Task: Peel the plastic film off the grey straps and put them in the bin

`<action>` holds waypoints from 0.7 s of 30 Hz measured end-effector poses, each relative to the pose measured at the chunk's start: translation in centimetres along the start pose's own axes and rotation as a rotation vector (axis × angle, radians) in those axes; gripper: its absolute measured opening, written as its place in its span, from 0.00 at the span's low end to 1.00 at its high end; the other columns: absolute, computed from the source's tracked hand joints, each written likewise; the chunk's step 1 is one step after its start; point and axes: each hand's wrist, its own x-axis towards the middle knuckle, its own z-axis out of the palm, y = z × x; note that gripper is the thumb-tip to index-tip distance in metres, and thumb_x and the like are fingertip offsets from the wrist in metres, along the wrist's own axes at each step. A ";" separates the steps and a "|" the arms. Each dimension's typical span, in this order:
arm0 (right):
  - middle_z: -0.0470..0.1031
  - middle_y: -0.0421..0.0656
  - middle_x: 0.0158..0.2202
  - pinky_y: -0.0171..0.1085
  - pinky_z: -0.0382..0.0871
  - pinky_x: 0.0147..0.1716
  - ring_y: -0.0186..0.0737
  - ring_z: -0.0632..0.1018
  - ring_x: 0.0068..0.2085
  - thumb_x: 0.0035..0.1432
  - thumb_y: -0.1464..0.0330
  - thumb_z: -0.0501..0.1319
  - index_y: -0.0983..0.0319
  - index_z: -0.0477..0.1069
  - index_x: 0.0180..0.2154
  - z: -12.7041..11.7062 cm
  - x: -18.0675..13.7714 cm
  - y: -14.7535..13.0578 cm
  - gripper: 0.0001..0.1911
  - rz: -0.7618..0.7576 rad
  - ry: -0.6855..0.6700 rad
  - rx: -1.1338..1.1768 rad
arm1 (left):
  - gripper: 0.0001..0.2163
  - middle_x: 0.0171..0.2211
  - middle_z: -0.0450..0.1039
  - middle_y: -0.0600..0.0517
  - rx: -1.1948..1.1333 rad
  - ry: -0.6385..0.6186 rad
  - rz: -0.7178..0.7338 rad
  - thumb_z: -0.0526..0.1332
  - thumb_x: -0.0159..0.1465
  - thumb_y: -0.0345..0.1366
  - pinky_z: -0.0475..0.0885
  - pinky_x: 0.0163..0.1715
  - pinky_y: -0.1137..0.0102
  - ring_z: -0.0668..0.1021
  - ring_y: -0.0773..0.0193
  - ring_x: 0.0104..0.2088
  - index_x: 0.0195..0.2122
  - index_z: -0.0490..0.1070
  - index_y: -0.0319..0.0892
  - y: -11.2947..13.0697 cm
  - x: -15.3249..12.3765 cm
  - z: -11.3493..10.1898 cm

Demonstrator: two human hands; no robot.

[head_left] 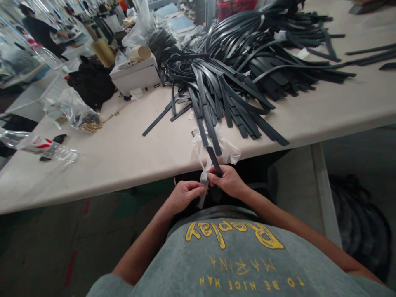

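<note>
At the table's front edge, my right hand point(231, 180) is closed on the end of a flat black strap point(213, 159). The strap runs back toward the pile of black straps point(222, 88) on the table. My left hand point(185, 195) pinches a narrow whitish strip point(203, 181), which looks like plastic or paper. Both sets of fingertips meet around this strip, and the right thumb seems to touch it. Just beyond, a crumpled clear plastic bag point(230, 150) lies at the edge, partly under the straps.
More bundled black straps point(278, 74) lie to the right on the pale table point(123, 165). On the left are a white box point(137, 76), black cloth point(91, 82), a bag of small parts point(83, 115) and a plastic bottle point(40, 144). A person point(40, 31) stands in the background.
</note>
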 end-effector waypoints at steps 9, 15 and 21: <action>0.69 0.37 0.19 0.32 0.64 0.25 0.31 0.69 0.22 0.55 0.66 0.60 0.62 0.70 0.25 -1.4 -1.2 -0.1 0.09 -0.014 0.010 -0.040 | 0.10 0.28 0.78 0.50 -0.066 -0.224 -0.068 0.67 0.56 0.40 0.69 0.34 0.71 0.75 0.66 0.28 0.31 0.81 0.38 0.1 0.9 2.7; 0.70 0.38 0.20 0.30 0.59 0.18 0.29 0.67 0.19 0.57 0.54 0.60 0.64 0.72 0.31 -2.4 -1.1 0.7 0.18 0.037 0.023 0.173 | 0.10 0.26 0.79 0.47 -0.192 -0.260 -0.032 0.70 0.54 0.40 0.72 0.27 0.72 0.77 0.64 0.25 0.29 0.80 0.37 6.7 -0.1 -1.2; 0.76 0.41 0.26 0.30 0.60 0.15 0.26 0.60 0.16 0.59 0.48 0.57 0.66 0.72 0.44 -2.9 -0.2 2.7 0.27 0.122 0.057 0.335 | 0.25 0.24 0.74 0.60 -0.589 0.485 0.492 0.36 0.71 0.27 0.67 0.30 0.81 0.76 0.79 0.26 0.32 0.74 0.32 23.9 2.2 -13.6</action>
